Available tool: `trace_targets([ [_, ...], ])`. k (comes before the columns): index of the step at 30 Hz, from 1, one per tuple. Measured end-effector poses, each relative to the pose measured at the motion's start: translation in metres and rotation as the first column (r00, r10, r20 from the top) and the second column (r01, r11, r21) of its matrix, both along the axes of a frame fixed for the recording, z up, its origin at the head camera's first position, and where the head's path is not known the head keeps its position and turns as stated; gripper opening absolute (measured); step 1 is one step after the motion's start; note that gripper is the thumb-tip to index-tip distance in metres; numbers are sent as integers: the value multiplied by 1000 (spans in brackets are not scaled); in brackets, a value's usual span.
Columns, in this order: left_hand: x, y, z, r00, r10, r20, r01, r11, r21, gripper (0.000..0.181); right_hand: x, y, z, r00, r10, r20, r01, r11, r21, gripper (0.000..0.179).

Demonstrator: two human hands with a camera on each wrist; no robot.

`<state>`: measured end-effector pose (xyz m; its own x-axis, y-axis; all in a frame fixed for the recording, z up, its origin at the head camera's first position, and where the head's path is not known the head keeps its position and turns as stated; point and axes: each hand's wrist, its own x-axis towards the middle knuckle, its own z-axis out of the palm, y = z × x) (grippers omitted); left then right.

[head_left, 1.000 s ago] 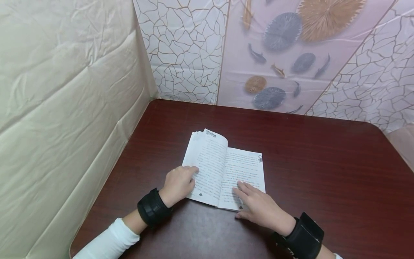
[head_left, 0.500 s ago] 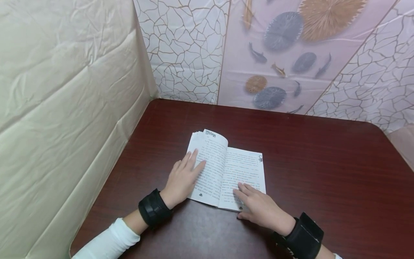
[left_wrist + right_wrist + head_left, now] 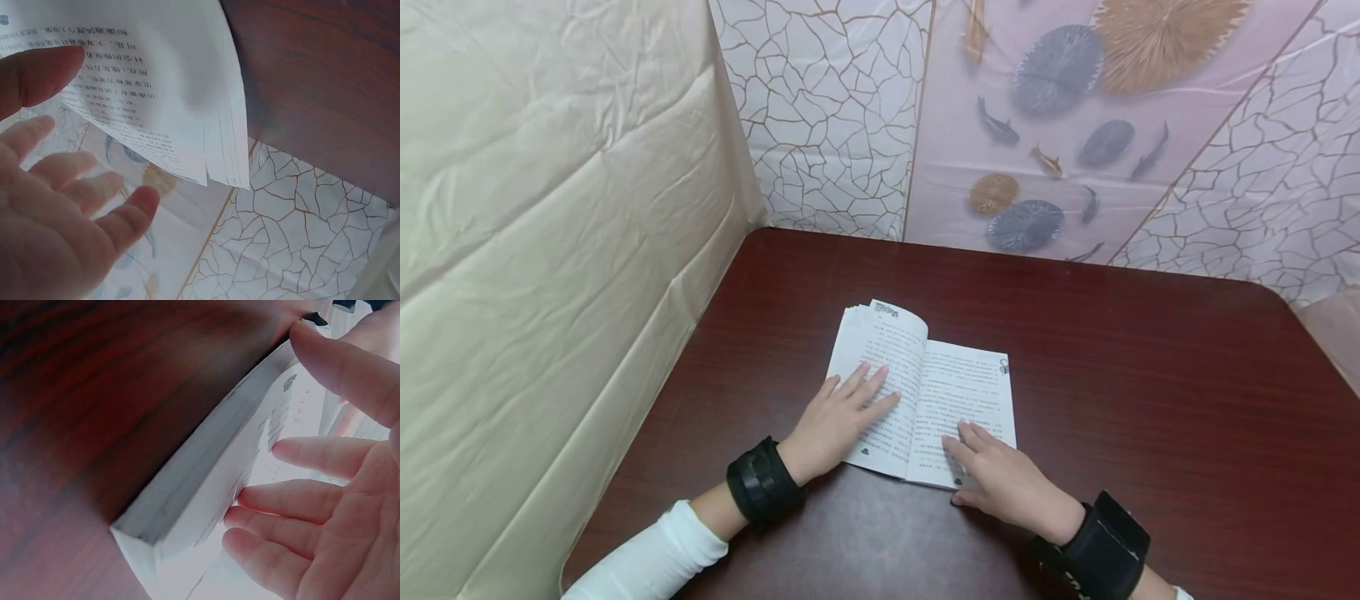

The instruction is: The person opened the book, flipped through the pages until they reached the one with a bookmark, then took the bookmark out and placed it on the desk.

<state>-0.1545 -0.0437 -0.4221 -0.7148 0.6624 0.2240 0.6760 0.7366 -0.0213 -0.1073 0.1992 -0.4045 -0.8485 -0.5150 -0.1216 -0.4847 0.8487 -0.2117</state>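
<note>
An open book point(image 3: 966, 379) lies on the dark red-brown table, printed text on both pages. Its left page point(image 3: 895, 350) bulges up in a curve near the spine. My left hand point(image 3: 829, 427) is over the lower left page with straight, spread fingers; the left wrist view has its palm point(image 3: 50, 225) facing the page. My right hand point(image 3: 1011, 483) lies at the lower right corner of the right page. Fingertips point(image 3: 247, 495) touch that page in the right wrist view, and the thumb point(image 3: 337, 369) is at the book's bottom edge. Neither hand grips anything.
The table point(image 3: 1150, 375) extends beyond the book on all sides. A cream cloth-covered wall point(image 3: 565, 250) runs along its left edge. Behind it hangs a patterned curtain point(image 3: 842, 125) with gold crackle lines. Black bands point(image 3: 763, 479) are strapped round both wrists.
The left hand's fingers, curled at the left page edge before, have straightened and spread, and the hand has moved right over the page. The right hand stays nearly still.
</note>
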Motion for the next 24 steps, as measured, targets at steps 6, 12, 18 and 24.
trace_targets([
  [6, 2, 0, 0, 999, -30, 28, 32, 998, -51, 54, -1, 0, -1, 1000, -1, -5, 1, 1000, 18, 63],
  [12, 3, 0, 1, 998, -60, 24, 62, 994, -93, 53, -1, 0, -3, 1000, 7, -17, -7, 999, 31, 63],
  [18, 4, 0, -2, 997, -76, 18, 78, 985, -155, 51, -2, 1, -3, 999, 22, -38, -20, 999, 42, 61],
  [24, 4, 0, -3, 997, -77, 12, 78, 987, -143, 48, -2, 1, -3, 999, 26, -46, -24, 999, 41, 60],
])
